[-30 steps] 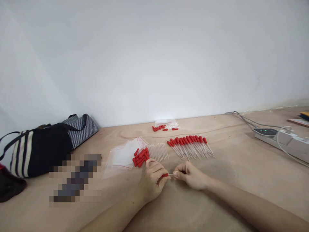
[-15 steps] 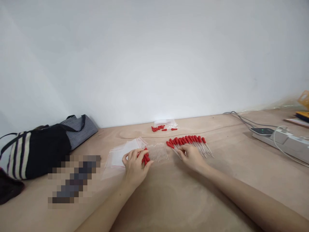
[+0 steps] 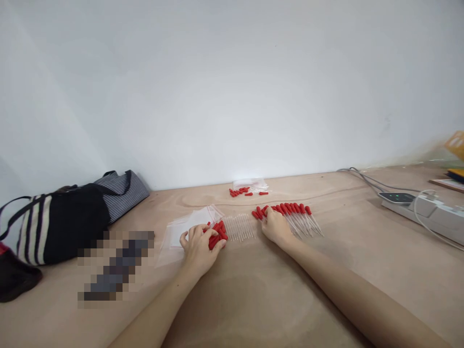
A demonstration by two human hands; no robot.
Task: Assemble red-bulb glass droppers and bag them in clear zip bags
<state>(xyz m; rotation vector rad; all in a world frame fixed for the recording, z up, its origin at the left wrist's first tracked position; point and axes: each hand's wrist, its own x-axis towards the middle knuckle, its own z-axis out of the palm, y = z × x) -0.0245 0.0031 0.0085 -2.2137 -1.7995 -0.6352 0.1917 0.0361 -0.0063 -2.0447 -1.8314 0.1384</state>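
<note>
My left hand [image 3: 198, 249] rests at a pile of red rubber bulbs [image 3: 220, 234], its fingers bent and spread, thumb and forefinger touching the near bulbs. Just right of the pile lies a row of thin clear dropper tubes [image 3: 242, 228] without bulbs. My right hand [image 3: 276, 226] has its fingers pinched at the left part of a row of assembled droppers [image 3: 295, 209], each a red bulb on a clear tube. The dropper at those fingertips is mostly hidden by the hand. Under and behind my left hand are clear plastic zip bags [image 3: 192, 220].
Near the wall lie more red bulbs [image 3: 239, 192] and tubes by a small clear bag [image 3: 250, 183]. A black and striped bag [image 3: 76, 222] and a pixelated dark object [image 3: 118, 268] are at left. At right sit a power strip [image 3: 431, 212], a small black device [image 3: 397, 197] and cables.
My right hand has moved up and left along the dropper row, to the bulb ends. My left hand has shifted slightly off the pile, showing more red bulbs. The view has shifted slightly.
</note>
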